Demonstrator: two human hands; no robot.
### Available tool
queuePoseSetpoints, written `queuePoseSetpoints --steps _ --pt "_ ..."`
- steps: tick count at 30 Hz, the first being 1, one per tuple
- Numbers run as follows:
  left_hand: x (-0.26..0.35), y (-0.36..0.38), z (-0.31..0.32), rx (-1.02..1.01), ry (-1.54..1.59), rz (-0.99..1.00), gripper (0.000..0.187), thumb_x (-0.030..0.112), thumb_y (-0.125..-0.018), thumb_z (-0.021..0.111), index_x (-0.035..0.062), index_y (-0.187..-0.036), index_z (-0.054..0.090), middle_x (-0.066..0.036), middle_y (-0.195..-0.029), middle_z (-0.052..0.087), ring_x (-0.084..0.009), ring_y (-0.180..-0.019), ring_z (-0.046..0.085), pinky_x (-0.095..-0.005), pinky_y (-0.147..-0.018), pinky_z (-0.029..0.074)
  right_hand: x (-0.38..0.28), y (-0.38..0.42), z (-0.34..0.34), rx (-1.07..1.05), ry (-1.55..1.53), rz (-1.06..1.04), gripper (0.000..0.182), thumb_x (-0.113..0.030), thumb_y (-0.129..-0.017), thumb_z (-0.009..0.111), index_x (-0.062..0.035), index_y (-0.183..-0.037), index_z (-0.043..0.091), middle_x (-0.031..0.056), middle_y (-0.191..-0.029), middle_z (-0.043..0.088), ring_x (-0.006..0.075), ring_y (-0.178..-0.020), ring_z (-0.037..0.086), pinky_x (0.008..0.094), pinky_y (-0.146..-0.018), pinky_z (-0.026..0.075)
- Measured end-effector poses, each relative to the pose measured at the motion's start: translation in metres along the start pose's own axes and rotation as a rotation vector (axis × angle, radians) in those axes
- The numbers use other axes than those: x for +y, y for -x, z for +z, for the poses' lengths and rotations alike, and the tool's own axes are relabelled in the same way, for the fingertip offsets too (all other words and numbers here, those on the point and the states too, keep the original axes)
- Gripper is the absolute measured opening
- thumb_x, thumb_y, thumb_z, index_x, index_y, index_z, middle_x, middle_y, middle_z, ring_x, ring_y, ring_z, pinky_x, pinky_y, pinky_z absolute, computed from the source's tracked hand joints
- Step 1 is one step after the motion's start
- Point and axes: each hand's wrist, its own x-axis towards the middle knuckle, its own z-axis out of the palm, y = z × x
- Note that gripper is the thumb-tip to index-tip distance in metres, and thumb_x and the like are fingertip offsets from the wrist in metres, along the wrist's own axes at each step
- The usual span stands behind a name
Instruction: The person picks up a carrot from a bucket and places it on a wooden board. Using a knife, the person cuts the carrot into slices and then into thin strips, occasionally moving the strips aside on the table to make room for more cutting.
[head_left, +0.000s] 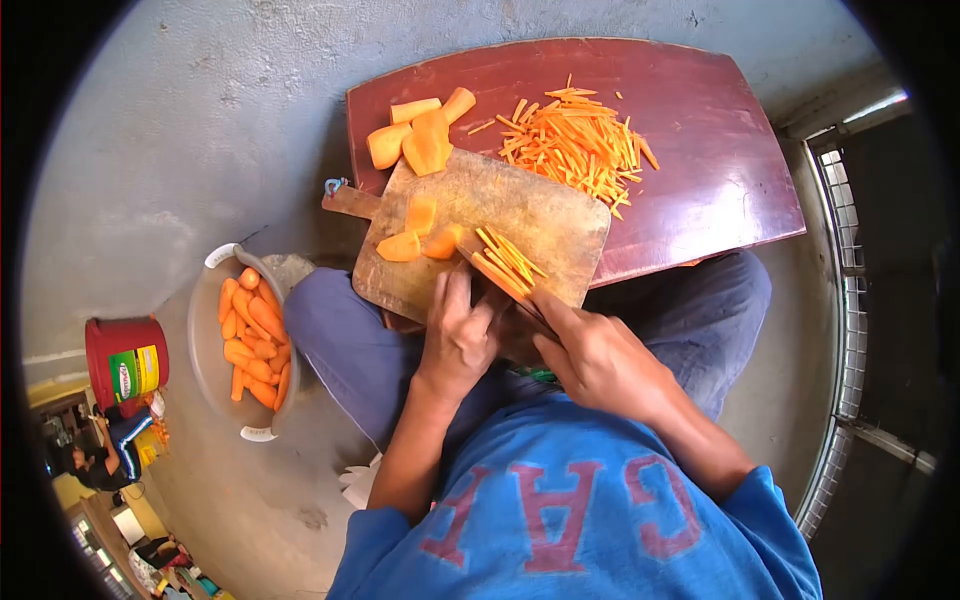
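My right hand [605, 365] grips a knife [532, 314], its blade slanting up and left over the near part of a wooden cutting board [550, 215]. My left hand [460, 335] is closed beside the blade, fingers curled down at the board's near edge; what lies under them is hidden. Thin carrot sticks [512, 258] rest along the far side of the blade. Left of them on the board are several flat carrot slices [400, 246]. The board sits tilted across my lap and the table edge.
A dark red table [700, 170] holds a heap of carrot sticks [580, 145] and several peeled carrot chunks [428, 140]. On the floor at left stand a basin [203, 320] of whole carrots [258, 340] and a red bucket [100, 350]. Another person [105, 450] is at far left.
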Motion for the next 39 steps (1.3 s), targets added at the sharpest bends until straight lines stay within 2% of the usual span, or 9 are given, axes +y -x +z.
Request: queuePoseSetpoints --steps 1,4,5,11,17,20,32,35,39 --pt "0.003 0.001 -0.002 -0.04 -0.012 -0.056 0.046 -0.002 -0.089 0.079 0.0024 -0.134 0.082 -0.032 -0.144 0.065 -0.0529 -0.119 0.066 -0.0581 -0.104 0.058 0.005 -0.011 0.006 -0.017 -0.034 -0.008 0.03 -0.01 -0.11 0.068 0.0016 -0.134 0.054 0.0376 -0.104 0.075 0.0593 -0.099 0.074 0.0656 -0.08 0.06" --pt "-0.001 0.0 -0.005 -0.067 0.001 -0.071 0.046 -0.002 -0.089 0.08 0.0034 -0.135 0.082 -0.03 -0.14 0.067 -0.0517 -0.117 0.066 -0.057 -0.103 0.058 0.006 -0.006 0.004 -0.026 -0.049 0.009 0.046 -0.005 -0.109 0.07 0.0034 -0.151 0.054 0.037 -0.114 0.075 0.0598 -0.107 0.073 0.0618 -0.086 0.061" --pt "-0.003 -0.005 -0.002 0.026 0.026 0.003 0.046 -0.002 -0.089 0.081 0.004 -0.135 0.083 -0.028 -0.137 0.068 -0.0499 -0.116 0.066 -0.0561 -0.102 0.058 0.003 0.0 0.001 -0.009 -0.05 0.012 0.046 -0.005 -0.109 0.07 0.0031 -0.151 0.054 0.0372 -0.114 0.075 0.0597 -0.106 0.073 0.0618 -0.086 0.061" --pt "0.0 0.0 0.0 -0.002 0.026 -0.046 0.044 -0.001 -0.09 0.083 0.0058 -0.134 0.083 -0.025 -0.136 0.067 -0.0478 -0.115 0.066 -0.0552 -0.1 0.058 0.01 -0.004 0.009 -0.011 -0.072 0.027 0.044 -0.006 -0.109 0.07 0.0025 -0.15 0.055 0.0373 -0.107 0.073 0.059 -0.101 0.073 0.0619 -0.082 0.059" --pt "-0.002 -0.004 -0.001 0.026 0.028 -0.002 0.041 -0.005 -0.088 0.076 0.0003 -0.128 0.084 -0.026 -0.133 0.066 -0.0469 -0.114 0.065 -0.055 -0.1 0.057 -0.006 0.009 -0.007 -0.026 -0.06 0.054 0.047 -0.005 -0.109 0.068 0.0036 -0.154 0.056 0.0372 -0.113 0.076 0.0581 -0.107 0.075 0.0594 -0.085 0.061" --pt "-0.003 0.0 -0.002 -0.013 0.017 -0.017 0.042 -0.006 -0.087 0.072 0.0006 -0.126 0.084 -0.026 -0.132 0.065 -0.0469 -0.114 0.064 -0.0552 -0.101 0.057 0.014 -0.004 0.009 0.056 -0.106 -0.016 0.037 -0.011 -0.109 0.07 0.0022 -0.14 0.055 0.0382 -0.102 0.074 0.0609 -0.101 0.073 0.0654 -0.08 0.059" --pt "-0.006 0.007 -0.007 -0.076 0.011 -0.068 0.045 -0.008 -0.084 0.067 0.001 -0.125 0.085 -0.023 -0.125 0.066 -0.047 -0.111 0.062 -0.0562 -0.098 0.057 0.003 -0.015 0.008 0.019 -0.052 -0.025 0.033 -0.011 -0.109 0.07 0.0008 -0.137 0.056 0.037 -0.101 0.075 0.0608 -0.096 0.073 0.0659 -0.079 0.059" --pt "-0.007 0.003 -0.004 -0.022 0.038 -0.016 0.046 -0.009 -0.082 0.066 0.0006 -0.123 0.085 -0.024 -0.124 0.067 -0.0472 -0.11 0.063 -0.0559 -0.097 0.058 -0.004 0.005 -0.005 -0.034 -0.046 0.052 0.047 -0.005 -0.108 0.07 0.0046 -0.152 0.056 0.0374 -0.113 0.075 0.0581 -0.106 0.074 0.0607 -0.086 0.059" --pt "-0.007 0.006 -0.002 -0.038 0.033 -0.04 0.045 -0.009 -0.082 0.066 0.0004 -0.122 0.085 -0.023 -0.123 0.067 -0.0478 -0.107 0.063 -0.0559 -0.096 0.058 0.008 -0.003 0.005 -0.027 -0.054 0.049 0.051 -0.005 -0.108 0.071 0.0049 -0.155 0.056 0.0378 -0.114 0.075 0.058 -0.107 0.074 0.0598 -0.087 0.059"
